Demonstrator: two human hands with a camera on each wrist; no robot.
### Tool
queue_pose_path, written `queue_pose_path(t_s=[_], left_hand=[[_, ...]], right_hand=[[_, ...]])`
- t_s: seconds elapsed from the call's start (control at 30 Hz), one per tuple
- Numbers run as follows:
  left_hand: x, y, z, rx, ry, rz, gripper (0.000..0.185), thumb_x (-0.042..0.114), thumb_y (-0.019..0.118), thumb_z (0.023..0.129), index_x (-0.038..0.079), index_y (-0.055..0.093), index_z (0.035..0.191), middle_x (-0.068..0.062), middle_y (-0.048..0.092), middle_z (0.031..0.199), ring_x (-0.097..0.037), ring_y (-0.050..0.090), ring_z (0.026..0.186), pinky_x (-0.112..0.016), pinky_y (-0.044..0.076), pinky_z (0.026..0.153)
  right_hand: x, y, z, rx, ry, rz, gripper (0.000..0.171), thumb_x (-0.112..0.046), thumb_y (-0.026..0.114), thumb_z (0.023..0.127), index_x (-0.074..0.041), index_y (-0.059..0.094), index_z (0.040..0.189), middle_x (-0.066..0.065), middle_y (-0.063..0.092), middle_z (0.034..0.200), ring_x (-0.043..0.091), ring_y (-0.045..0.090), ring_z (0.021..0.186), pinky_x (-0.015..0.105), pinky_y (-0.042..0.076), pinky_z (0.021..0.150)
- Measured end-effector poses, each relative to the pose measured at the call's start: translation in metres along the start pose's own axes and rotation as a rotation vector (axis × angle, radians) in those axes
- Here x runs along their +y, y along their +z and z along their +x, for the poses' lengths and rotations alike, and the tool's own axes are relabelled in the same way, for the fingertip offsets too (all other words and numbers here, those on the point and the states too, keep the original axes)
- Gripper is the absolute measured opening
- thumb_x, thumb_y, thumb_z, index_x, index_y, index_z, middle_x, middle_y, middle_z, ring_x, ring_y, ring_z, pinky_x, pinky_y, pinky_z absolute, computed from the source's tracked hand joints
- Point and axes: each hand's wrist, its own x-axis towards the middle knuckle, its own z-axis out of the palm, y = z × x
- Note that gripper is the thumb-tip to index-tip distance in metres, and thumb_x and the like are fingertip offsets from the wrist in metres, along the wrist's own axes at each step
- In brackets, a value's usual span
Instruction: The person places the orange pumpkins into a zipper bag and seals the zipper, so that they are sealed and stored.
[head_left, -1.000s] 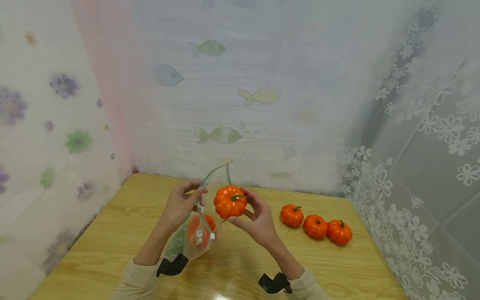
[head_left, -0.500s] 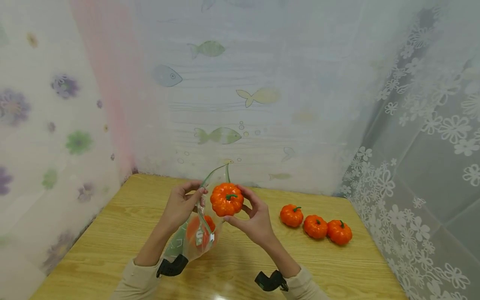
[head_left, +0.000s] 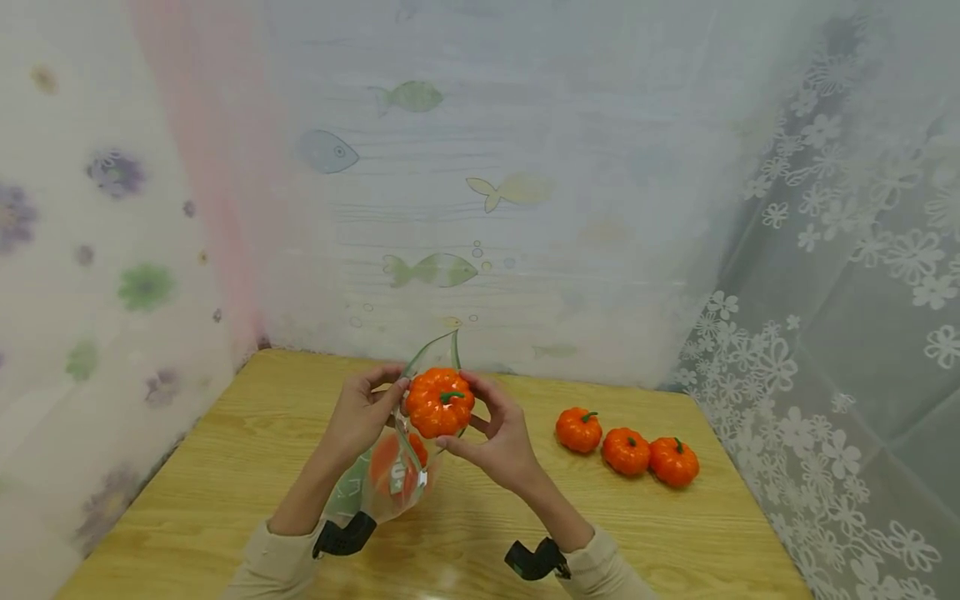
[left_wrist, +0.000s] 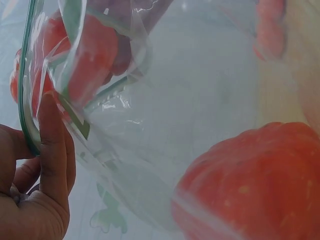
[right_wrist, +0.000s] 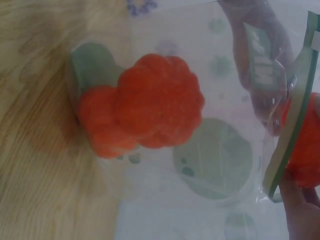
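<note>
The wooden worktop (head_left: 225, 467) fills the lower part of the head view and meets fish-printed sheeting at its far edge. The clear zip-top bag (head_left: 390, 467), the landmark for all placements here, is held above the middle of the worktop with its green-edged mouth upward. The left hand (head_left: 365, 410) is at the bag's left side; its fingers (left_wrist: 52, 145) pinch the green seal strip at the rim, as the left wrist view shows. The right hand (head_left: 498, 433) is just right of the bag's mouth, its fingers curled around the held pumpkin (head_left: 439, 402), an orange toy gourd with a green stem turned toward the camera. This pumpkin sits at the bag's mouth, touching or just above the rim; whether any part has passed inside cannot be told. Within the bag's lower half lie the bagged pumpkins (right_wrist: 150, 105), orange lobed shapes seen through the plastic in the right wrist view, resting against the printed panel; two appear there, one behind the other. Well to the right of the bag, three loose pumpkins (head_left: 625, 448) stand in a row on the worktop, the two on the right touching, each with its stem up.
</note>
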Motion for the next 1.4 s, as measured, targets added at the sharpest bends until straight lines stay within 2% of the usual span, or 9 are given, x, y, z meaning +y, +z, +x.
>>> queue_pose_path(t_s=[0.17, 0.47, 0.7, 0.93, 1.2, 1.4], left_hand=[[0.001, -0.001, 0.000, 0.004, -0.019, -0.005, 0.027, 0.007, 0.054, 0.106, -0.013, 0.060, 0.124, -0.012, 0.064, 0.100, -0.009, 0.064, 0.064, -0.027, 0.060, 0.057], [0.004, -0.003, 0.002, 0.019, -0.058, 0.023, 0.028, 0.007, 0.053, 0.106, -0.012, 0.059, 0.126, -0.022, 0.066, 0.106, -0.006, 0.060, 0.064, -0.024, 0.059, 0.059], [0.005, -0.002, 0.003, 0.016, -0.060, 0.034, 0.027, 0.009, 0.055, 0.106, -0.010, 0.060, 0.125, -0.025, 0.065, 0.108, -0.007, 0.060, 0.063, -0.025, 0.059, 0.059], [0.008, -0.001, 0.003, 0.012, -0.062, 0.046, 0.029, 0.012, 0.056, 0.106, -0.009, 0.061, 0.125, -0.025, 0.066, 0.108, -0.008, 0.063, 0.064, -0.025, 0.059, 0.059], [0.010, -0.001, 0.004, -0.006, -0.047, 0.063, 0.031, 0.013, 0.056, 0.106, -0.009, 0.060, 0.128, -0.028, 0.063, 0.113, -0.008, 0.068, 0.070, -0.025, 0.060, 0.061], [0.010, 0.000, 0.005, -0.022, -0.025, 0.067, 0.030, 0.014, 0.057, 0.106, -0.009, 0.061, 0.125, -0.028, 0.064, 0.112, -0.009, 0.068, 0.068, -0.028, 0.060, 0.060]], right_hand=[[-0.001, -0.002, 0.000, -0.014, 0.036, -0.003, 0.073, 0.000, 0.083, 0.083, -0.005, 0.049, 0.148, 0.018, 0.052, 0.144, 0.020, 0.054, 0.128, 0.040, 0.058, 0.094], [-0.005, -0.004, 0.002, -0.026, 0.145, -0.085, 0.072, -0.003, 0.085, 0.082, -0.009, 0.052, 0.146, 0.012, 0.054, 0.143, 0.028, 0.054, 0.127, 0.042, 0.060, 0.092], [-0.012, -0.004, 0.005, -0.030, 0.214, -0.147, 0.076, -0.003, 0.085, 0.082, -0.004, 0.049, 0.149, 0.014, 0.054, 0.145, 0.033, 0.054, 0.127, 0.034, 0.059, 0.092], [-0.014, -0.005, 0.007, -0.042, 0.239, -0.201, 0.075, -0.008, 0.087, 0.082, -0.007, 0.051, 0.147, 0.011, 0.056, 0.142, 0.030, 0.056, 0.124, 0.033, 0.059, 0.092], [-0.016, -0.002, 0.010, -0.078, 0.255, -0.258, 0.076, -0.012, 0.088, 0.082, -0.004, 0.051, 0.147, 0.009, 0.056, 0.140, 0.026, 0.057, 0.120, 0.036, 0.059, 0.092], [-0.018, 0.000, 0.012, -0.104, 0.257, -0.265, 0.078, -0.011, 0.088, 0.081, -0.007, 0.049, 0.149, 0.009, 0.056, 0.141, 0.025, 0.057, 0.120, 0.029, 0.058, 0.092]])
